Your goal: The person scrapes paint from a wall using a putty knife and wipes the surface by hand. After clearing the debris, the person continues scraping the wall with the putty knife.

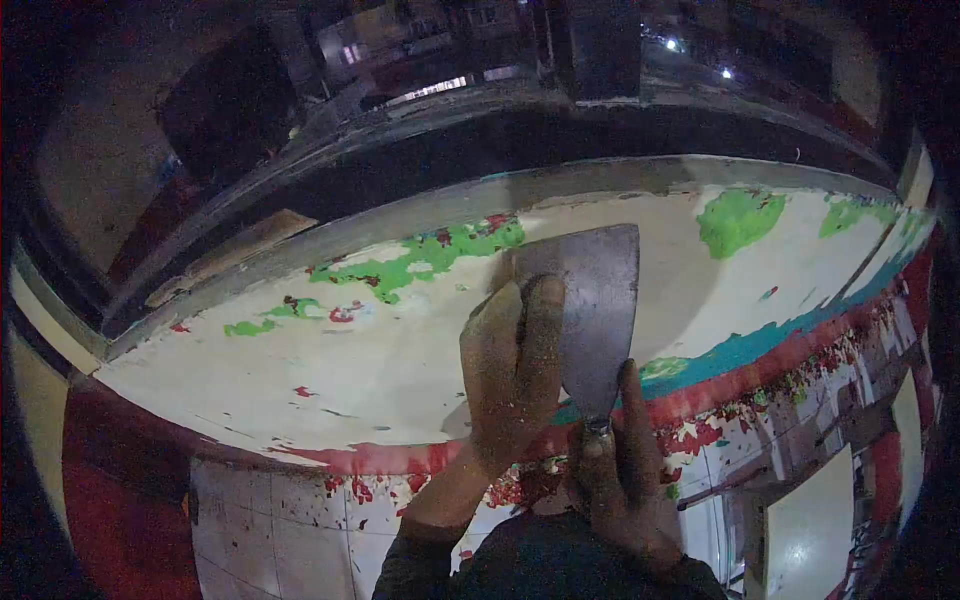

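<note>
A wide-bladed putty knife is held up over a paint-scraped sill, its metal blade pointing away from me. My right hand is closed round its handle, with fingers along both sides near the base of the blade. My left hand is closed at the blade's left edge, one digit lying on the metal face; its other fingers are partly hidden. Under both hands is the sill, mostly off-white, with green paint patches and a teal strip near its red front edge.
A dark window frame borders the sill's far side. A thin flat brown piece lies at the far left. Paint flakes litter the tiled floor below. A pale panel stands at the lower right.
</note>
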Demonstrator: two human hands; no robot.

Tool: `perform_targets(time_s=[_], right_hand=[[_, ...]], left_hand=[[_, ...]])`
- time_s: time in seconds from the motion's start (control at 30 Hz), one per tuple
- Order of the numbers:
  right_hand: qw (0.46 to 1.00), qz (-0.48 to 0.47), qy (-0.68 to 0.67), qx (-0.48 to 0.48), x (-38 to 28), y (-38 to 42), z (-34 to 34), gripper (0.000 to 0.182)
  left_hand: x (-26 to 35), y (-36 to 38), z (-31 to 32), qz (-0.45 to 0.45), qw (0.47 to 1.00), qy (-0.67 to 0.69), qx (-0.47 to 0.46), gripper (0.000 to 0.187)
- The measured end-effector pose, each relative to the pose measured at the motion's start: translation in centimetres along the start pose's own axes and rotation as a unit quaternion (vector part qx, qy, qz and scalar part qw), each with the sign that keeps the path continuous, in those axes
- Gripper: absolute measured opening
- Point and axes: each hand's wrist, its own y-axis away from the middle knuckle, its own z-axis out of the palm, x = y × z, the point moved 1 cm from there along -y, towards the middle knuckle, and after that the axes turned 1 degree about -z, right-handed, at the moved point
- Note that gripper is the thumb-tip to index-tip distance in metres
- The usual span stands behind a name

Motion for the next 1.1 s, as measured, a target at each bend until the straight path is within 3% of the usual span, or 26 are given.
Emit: perform_targets(time_s=[0.03,0.17,0.33,0.63,0.73,0.77,0.9,0.97,1.03,1.1], right_hand=[[1.0,0.002,-0.002,-0.001,0.1,0.0,-0.1,0.053],[1.0,0.012,-0.028,-0.008,-0.1,0.2,-0.2,0.053],[1.0,-0.01,-0.003,-0.01,0.4,0.5,-0.4,0.053],[0.999,-0.049,-0.004,-0.001,0.9,0.1,-0.3,0.053],[0.999,-0.035,0.002,0.012,0.8,-0.6,0.1,0.062],[1.0,-0.023,0.001,0.016,0.8,-0.8,0.2,0.067],[0.999,-0.036,-0.026,0.003,1.2,-0.3,-0.4,0.053],[0.999,-0.027,-0.023,-0.007,1.4,-0.7,-0.4,0.053],[0.999,-0.03,-0.014,-0.002,1.4,-0.2,-0.6,0.054],[0.999,-0.038,-0.015,0.004,1.1,-0.2,-0.6,0.054]], left_hand=[[0.0,-0.1,0.1,-0.034,0.999,0.034,-0.005,0.029],[-0.1,0.2,-0.1,0.019,1.0,-0.017,-0.012,0.029],[-0.1,0.4,0.0,-0.037,0.999,0.029,-0.012,0.03],[0.2,0.4,0.0,-0.033,0.999,-0.006,-0.036,0.03],[0.7,-0.3,0.0,-0.106,0.992,0.07,-0.023,0.028],[0.7,-0.4,0.2,-0.087,0.994,0.058,-0.015,0.028],[0.4,-0.6,0.3,0.035,0.999,-0.02,0.014,0.025],[0.5,-0.5,0.2,0.016,1.0,-0.012,-0.004,0.023],[0.8,-0.4,-0.1,-0.098,0.993,0.051,-0.046,0.022],[0.3,0.1,0.1,-0.052,0.998,0.03,-0.035,0.022]])
